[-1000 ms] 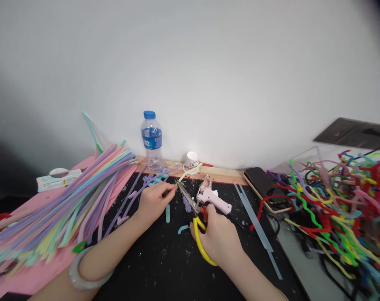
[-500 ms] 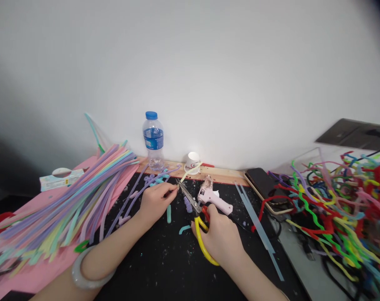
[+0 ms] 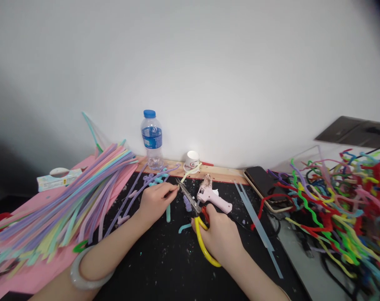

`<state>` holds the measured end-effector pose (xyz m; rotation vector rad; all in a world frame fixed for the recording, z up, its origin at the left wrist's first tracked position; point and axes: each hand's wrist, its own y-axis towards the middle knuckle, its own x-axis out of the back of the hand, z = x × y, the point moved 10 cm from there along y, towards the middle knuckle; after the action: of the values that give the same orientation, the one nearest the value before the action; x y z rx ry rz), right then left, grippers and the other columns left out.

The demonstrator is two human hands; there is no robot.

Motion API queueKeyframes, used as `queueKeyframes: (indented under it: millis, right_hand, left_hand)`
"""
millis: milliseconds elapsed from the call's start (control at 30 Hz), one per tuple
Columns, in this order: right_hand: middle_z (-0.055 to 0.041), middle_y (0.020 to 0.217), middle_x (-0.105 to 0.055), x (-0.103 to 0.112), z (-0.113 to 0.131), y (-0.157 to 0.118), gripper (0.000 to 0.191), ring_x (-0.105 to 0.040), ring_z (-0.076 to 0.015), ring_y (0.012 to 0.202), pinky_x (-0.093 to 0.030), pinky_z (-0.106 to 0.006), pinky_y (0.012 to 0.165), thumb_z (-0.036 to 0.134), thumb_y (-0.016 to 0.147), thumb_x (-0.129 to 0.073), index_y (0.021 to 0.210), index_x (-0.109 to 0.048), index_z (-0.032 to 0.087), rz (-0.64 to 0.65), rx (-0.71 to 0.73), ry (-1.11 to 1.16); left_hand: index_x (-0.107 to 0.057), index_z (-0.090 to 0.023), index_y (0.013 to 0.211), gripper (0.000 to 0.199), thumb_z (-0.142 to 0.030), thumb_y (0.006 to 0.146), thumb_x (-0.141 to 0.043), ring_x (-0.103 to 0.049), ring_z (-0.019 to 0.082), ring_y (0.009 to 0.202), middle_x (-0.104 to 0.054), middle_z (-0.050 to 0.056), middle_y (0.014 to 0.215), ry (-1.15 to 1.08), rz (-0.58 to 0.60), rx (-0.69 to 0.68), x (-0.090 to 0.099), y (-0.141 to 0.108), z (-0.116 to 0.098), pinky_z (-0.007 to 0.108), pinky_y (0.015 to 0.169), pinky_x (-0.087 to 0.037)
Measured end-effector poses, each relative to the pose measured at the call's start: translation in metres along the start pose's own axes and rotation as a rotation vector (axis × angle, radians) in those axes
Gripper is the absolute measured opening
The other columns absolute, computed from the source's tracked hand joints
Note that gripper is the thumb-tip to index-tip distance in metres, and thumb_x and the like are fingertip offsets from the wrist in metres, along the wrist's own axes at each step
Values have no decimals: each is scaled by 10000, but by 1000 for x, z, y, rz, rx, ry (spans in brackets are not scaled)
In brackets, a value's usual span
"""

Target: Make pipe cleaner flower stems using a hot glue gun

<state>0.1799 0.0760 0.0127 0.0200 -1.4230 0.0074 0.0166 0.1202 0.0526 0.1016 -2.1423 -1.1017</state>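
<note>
My right hand (image 3: pixel 221 236) grips scissors (image 3: pixel 204 252) with yellow handles, their metal blades pointing up and left. My left hand (image 3: pixel 156 202) is closed in a pinch near the blade tips. From that pinch a thin pale yellow pipe cleaner (image 3: pixel 190 171) runs up and right, past the blades, in front of a white paper cup (image 3: pixel 192 159). A purple coiled piece (image 3: pixel 187 203) lies just below the blades. Short teal pieces (image 3: pixel 168 213) rest on the black mat (image 3: pixel 165 263) between my hands. Whether the blades touch the pipe cleaner I cannot tell.
A pale pink glue gun (image 3: pixel 213 197) lies behind my right hand. Translucent glue sticks (image 3: pixel 255 221) and a phone (image 3: pixel 262 182) are to the right, beside tangled colourful pipe cleaners (image 3: pixel 343 209). Straight pastel pipe cleaners (image 3: pixel 71 200) fill the left. A water bottle (image 3: pixel 152 140) stands by the wall.
The view has shifted very slightly. Both hands keep nearly the same pose, with the scissors still at the left fingertips.
</note>
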Motion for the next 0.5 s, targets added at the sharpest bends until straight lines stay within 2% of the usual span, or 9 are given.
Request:
queueKeyframes:
  millis: [333, 500]
  right_hand:
    - [-39, 648, -671, 1, -2, 1, 291, -671, -265, 627, -298, -254, 478, 509, 803, -560, 820, -551, 218, 1, 6, -12]
    - [-31, 623, -664, 2, -2, 2, 290, -666, -251, 606, -297, -254, 472, 509, 809, -554, 795, -557, 219, -20, 25, 6]
  left_hand:
    - [-650, -168, 746, 140, -162, 838, -544, -624, 125, 585, -689, 13, 649, -1, 23, 2, -1, 0, -2, 219, 595, -479]
    - [-646, -172, 748, 131, -171, 837, -550, -622, 124, 574, -685, 10, 638, -2, -7, -4, 1, 1, -2, 221, 577, -478]
